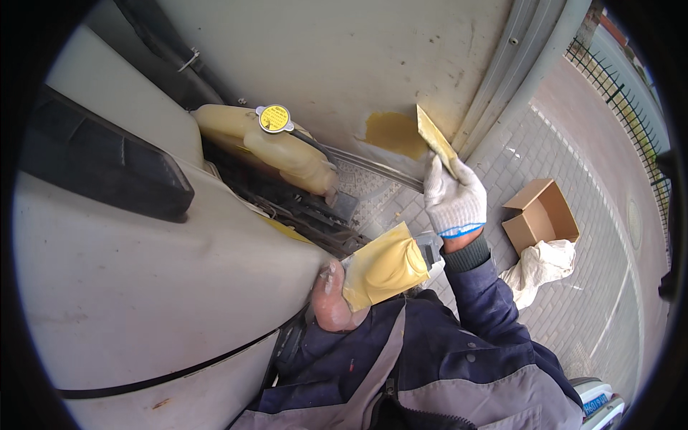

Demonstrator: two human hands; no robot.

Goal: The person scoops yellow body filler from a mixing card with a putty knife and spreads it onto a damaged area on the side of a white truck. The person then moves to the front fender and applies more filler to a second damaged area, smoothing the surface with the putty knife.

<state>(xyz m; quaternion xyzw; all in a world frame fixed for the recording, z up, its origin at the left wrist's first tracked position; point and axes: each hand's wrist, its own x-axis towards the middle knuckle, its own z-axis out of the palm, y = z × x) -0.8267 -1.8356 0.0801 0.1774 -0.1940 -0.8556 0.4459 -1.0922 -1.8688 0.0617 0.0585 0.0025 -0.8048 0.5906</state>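
A gloved right hand [456,195] pinches a yellow-smeared scraper [437,141] beside a yellow patch [390,133] near the lower right corner of a grey-white panel [322,61]; whether the blade touches cannot be told. The bare left hand [332,301] grips a board of yellow paste [390,271], fingers partly hidden under it, just beside a pale vehicle body [165,279]. Paving [494,161] opens past the panel's right edge toward a cardboard box [527,222]. Small print covers a tank cap's yellow label [274,119]; a white vehicle [596,390] with a lettered blue plate is cut off lower right.
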